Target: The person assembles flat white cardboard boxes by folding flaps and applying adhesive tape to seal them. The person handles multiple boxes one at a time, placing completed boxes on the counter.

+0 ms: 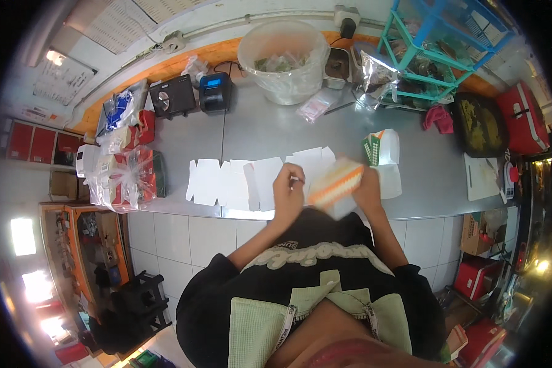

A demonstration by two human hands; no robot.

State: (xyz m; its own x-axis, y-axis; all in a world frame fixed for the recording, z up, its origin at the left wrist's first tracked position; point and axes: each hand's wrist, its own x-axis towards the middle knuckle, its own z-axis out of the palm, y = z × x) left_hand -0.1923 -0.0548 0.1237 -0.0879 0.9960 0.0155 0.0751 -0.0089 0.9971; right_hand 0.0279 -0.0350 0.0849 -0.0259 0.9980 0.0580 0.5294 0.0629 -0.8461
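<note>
My right hand (367,189) grips a folding paper carton (337,187) with an orange and white pattern, smeared by motion, above the table's front edge. Beside it, to the left, my left hand (287,191) is raised with its fingers curled in; I see nothing in them. Flat white carton blanks (230,184) lie overlapping in a row on the steel table, some of them behind my left hand. To the right of my right hand an opened-out carton (386,150), white inside with a green and orange printed side, rests on the table.
On the steel table (257,132), a lined tub (282,76) and a small black printer (216,93) stand at the back. Plastic-wrapped red boxes (129,178) fill the left end. Toward the right are a teal rack (423,80), a pink cloth (438,119) and a cutting board (481,178).
</note>
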